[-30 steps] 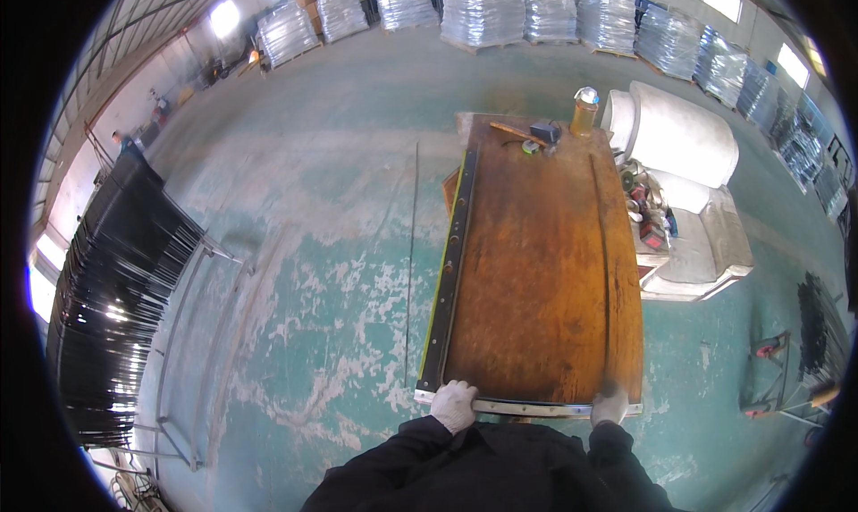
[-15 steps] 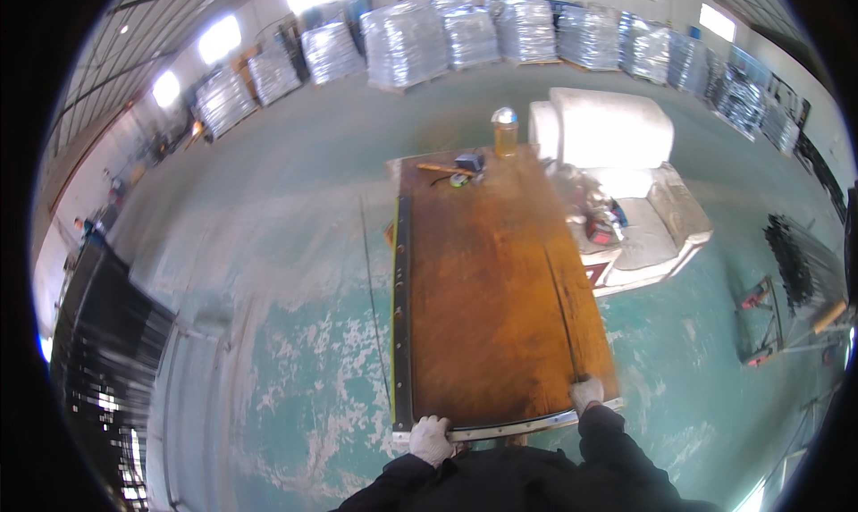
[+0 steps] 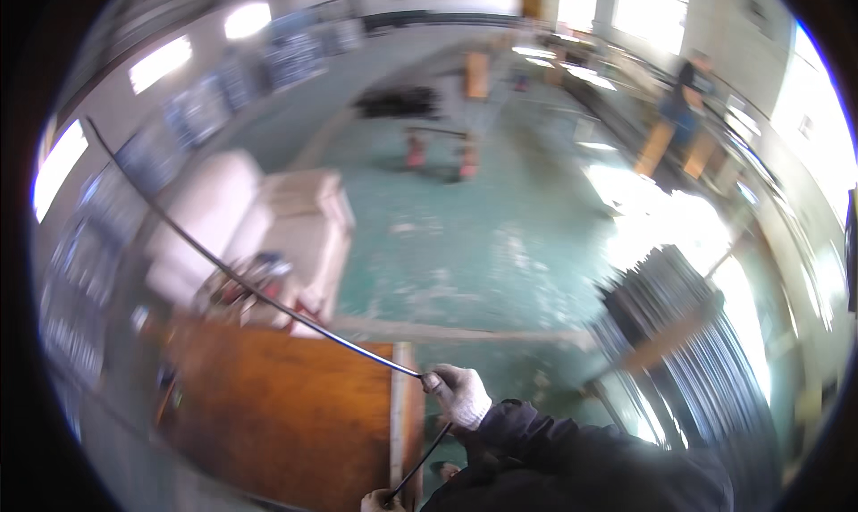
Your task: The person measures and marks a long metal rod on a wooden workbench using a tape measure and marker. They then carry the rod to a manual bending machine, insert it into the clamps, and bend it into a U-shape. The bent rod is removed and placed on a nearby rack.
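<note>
the two gloved hands were apart. the right hand was closed around a long thin bar that slanted up and left across the wooden table and the pale sofa. the left hand, cut off by the lower edge, met a short dark length; its grip, and whether this was the same bar, i could not tell. a stack of dark bars stood at right.

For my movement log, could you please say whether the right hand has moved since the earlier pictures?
Yes: judged against the wooden table, the right hand has come off the near edge toward the person, and now grips a thin rod.
</note>
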A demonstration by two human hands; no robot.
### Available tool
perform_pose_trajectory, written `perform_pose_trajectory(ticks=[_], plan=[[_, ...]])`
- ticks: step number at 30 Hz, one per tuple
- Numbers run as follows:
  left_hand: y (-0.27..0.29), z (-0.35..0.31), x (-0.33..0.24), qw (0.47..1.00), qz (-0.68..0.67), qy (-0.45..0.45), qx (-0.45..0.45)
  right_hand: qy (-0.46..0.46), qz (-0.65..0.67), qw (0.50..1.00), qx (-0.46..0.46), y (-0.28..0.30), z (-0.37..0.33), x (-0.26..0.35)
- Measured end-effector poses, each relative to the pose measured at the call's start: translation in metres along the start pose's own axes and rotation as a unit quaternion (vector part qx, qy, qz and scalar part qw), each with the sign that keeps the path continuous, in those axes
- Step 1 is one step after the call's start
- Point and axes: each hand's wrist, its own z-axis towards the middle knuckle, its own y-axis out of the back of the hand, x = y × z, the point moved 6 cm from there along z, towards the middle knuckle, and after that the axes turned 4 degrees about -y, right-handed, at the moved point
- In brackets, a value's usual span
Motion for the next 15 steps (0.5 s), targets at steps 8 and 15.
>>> perform_pose_trajectory(ticks=[8,15], plan=[[0.038,0.035,-0.217,0.913,-0.034,-0.406,0.024,0.056,0.133,0.883,-0.446,0.229,-0.254,-0.021],[0.014,-0.068,-0.439,0.746,-0.073,-0.661,0.04,0.043,0.32,0.699,-0.638,0.351,-0.461,-0.118]])
